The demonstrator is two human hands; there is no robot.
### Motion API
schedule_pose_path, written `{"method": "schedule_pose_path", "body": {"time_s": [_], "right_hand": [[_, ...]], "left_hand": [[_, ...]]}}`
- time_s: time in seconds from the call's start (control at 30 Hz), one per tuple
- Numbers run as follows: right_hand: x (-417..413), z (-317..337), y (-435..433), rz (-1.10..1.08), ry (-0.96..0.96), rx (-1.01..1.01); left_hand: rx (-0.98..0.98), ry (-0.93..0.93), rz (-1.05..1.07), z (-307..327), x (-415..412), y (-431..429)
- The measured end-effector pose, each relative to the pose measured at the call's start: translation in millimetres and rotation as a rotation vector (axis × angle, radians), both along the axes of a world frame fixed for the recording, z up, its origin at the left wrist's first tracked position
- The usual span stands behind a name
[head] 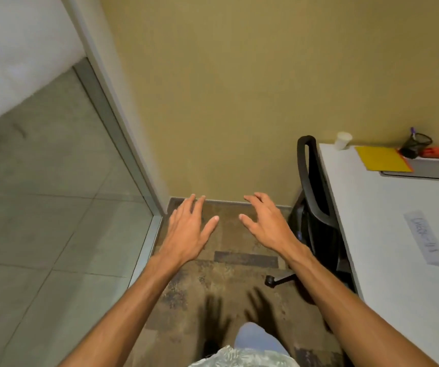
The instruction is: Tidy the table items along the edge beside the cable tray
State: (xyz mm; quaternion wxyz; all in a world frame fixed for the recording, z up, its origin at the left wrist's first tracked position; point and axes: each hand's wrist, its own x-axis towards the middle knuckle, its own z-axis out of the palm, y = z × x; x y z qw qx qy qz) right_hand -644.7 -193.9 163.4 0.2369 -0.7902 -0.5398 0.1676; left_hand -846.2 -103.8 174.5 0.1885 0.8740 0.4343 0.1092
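My left hand [189,229] and my right hand [267,223] are stretched out in front of me over the floor, fingers spread, holding nothing. The white table [388,234] stands to my right. Along its far edge sit a white paper cup [343,140], a yellow sheet [382,158], a black mesh pen holder [415,145] with a purple pen, an orange item [437,152] and a grey recessed cable tray [430,169]. A strip of white tape with handwriting [425,241] is stuck on the tabletop. Both hands are well left of the table.
A black office chair [316,207] is tucked against the table's left side, one caster [270,280] sticking out. A yellow wall [239,102] is straight ahead. A glass partition with a metal frame [123,144] runs along my left. Patterned brown carpet [239,287] covers the floor.
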Motion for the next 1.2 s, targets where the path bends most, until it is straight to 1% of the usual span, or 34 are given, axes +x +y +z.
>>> {"method": "schedule_pose_path", "body": {"time_s": [0.2,0.43,0.6,0.73,0.9,0.97,1.03,1.2], "right_hand": [[63.9,15.6,35.9,-0.191,-0.064,0.089],[182.6,11.1,83.5,-0.391,-0.078,0.179],[263.3,14.3,104.9,-0.535,-0.096,0.198],[323.1,11.6,114.9,-0.651,-0.052,0.148],[373.8,-6.9,118.9,-0.779,-0.044,0.206],[393.5,-10.7,125.8,-0.870,0.016,0.162],[413.3,-20.4,131.8,-0.911,0.068,0.113],[460.3,-47.8,146.3,-1.031,0.115,0.008]], "left_hand": [[-0.004,-0.038,-0.200,6.9,91.9,71.7],[-0.016,-0.104,-0.402,8.4,247.5,144.9],[-0.073,-0.159,-0.518,16.7,355.6,180.7],[-0.096,-0.209,-0.598,21.2,429.6,202.7],[-0.237,-0.231,-0.703,16.4,503.4,216.4],[-0.311,-0.239,-0.735,8.5,534.3,224.2],[-0.391,-0.237,-0.743,-2.6,568.3,233.6],[-0.586,-0.236,-0.725,-51.9,659.1,258.4]]}}
